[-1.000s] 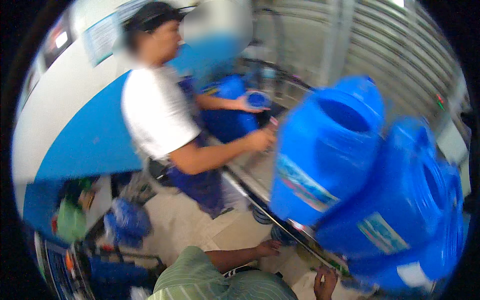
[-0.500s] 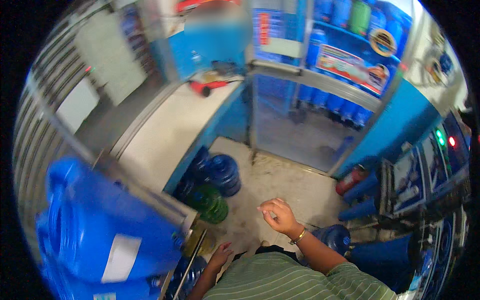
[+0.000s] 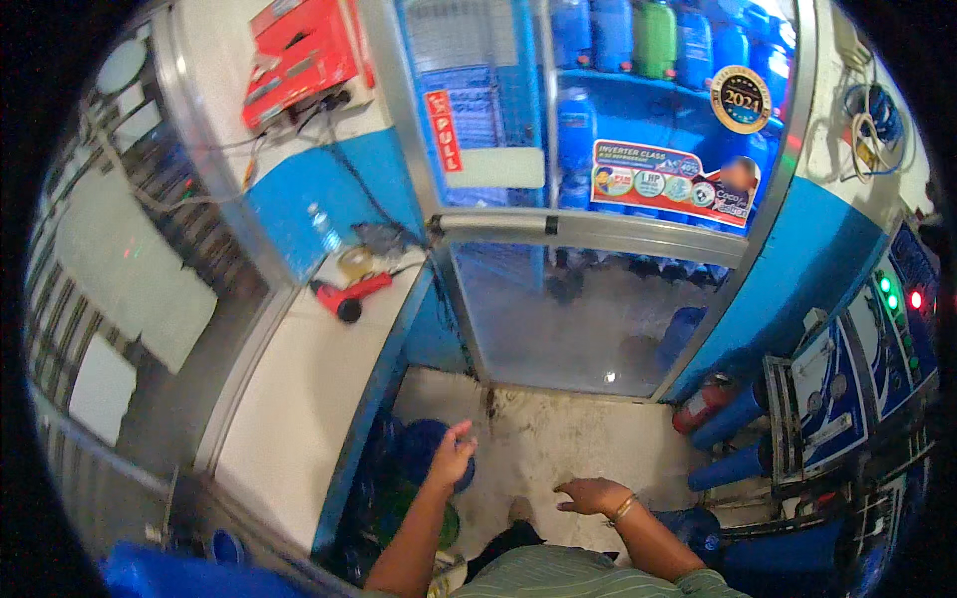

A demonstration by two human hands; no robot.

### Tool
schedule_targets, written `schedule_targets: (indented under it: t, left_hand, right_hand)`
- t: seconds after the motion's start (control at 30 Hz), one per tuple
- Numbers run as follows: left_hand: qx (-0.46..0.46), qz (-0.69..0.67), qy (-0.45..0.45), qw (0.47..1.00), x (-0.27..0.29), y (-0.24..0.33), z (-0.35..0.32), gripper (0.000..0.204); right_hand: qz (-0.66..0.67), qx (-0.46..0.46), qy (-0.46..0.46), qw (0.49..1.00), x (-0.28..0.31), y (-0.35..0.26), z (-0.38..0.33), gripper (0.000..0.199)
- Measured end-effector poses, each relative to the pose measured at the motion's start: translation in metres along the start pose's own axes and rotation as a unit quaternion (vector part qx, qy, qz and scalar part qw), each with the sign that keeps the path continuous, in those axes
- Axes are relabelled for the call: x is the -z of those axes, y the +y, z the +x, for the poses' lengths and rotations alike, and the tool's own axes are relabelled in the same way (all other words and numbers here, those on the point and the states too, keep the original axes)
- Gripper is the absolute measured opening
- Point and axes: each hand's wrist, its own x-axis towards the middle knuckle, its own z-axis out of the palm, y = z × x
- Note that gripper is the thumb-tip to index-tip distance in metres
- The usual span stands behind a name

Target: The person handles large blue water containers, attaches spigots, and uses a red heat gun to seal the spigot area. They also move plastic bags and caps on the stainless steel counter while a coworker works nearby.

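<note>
Both of my hands hang over the pale floor (image 3: 558,429) with nothing in them. My left hand (image 3: 455,458) points forward, fingers apart, in front of a blue round water jug (image 3: 414,448) that it partly hides. Just nearer, a green jug (image 3: 449,530) shows beside my left forearm. My right hand (image 3: 595,495) has its fingers stretched to the left, a bracelet on its wrist. Behind that forearm, a blue jug (image 3: 695,531) stands on the floor. Farther ahead is a glass door (image 3: 588,309) in a metal frame, its lower pane reflecting light.
A white counter (image 3: 299,399) runs along the left, with a red heat gun or dryer (image 3: 351,296) and a tape roll (image 3: 355,263). Blue jugs (image 3: 608,40) stand on shelves behind the glass. On the right are a fire extinguisher (image 3: 705,401), blue cylinders (image 3: 731,468) and a control panel (image 3: 829,389).
My view has lifted toward the door. The left hand has reached forward, and the right has lowered with its fingers less curled. The large blue containers at left have mostly left view.
</note>
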Motion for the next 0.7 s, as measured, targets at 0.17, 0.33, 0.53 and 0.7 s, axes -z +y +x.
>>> schedule_targets:
  t: [0.17, 0.33, 0.53, 0.7]
  left_hand:
    - [-0.239, 0.108, 0.097, 0.960, 0.012, 0.109, 0.212, 0.058]
    - [-0.357, 0.469, 0.198, 0.783, 0.012, 0.204, 0.334, 0.065]
    - [-0.331, 0.517, 0.179, 0.769, -0.006, 0.192, 0.391, 0.033]
    - [-0.193, 0.600, 0.229, 0.742, -0.024, 0.213, 0.399, 0.024]
  right_hand:
    - [0.006, -0.056, 0.108, 0.993, 0.036, 0.017, -0.008, 0.048]
    - [0.017, -0.134, 0.214, 0.967, 0.062, 0.033, -0.043, 0.044]
    - [0.090, -0.177, 0.221, 0.955, 0.039, 0.036, -0.094, 0.044]
    - [0.105, -0.145, 0.198, 0.964, 0.005, 0.052, -0.122, 0.045]
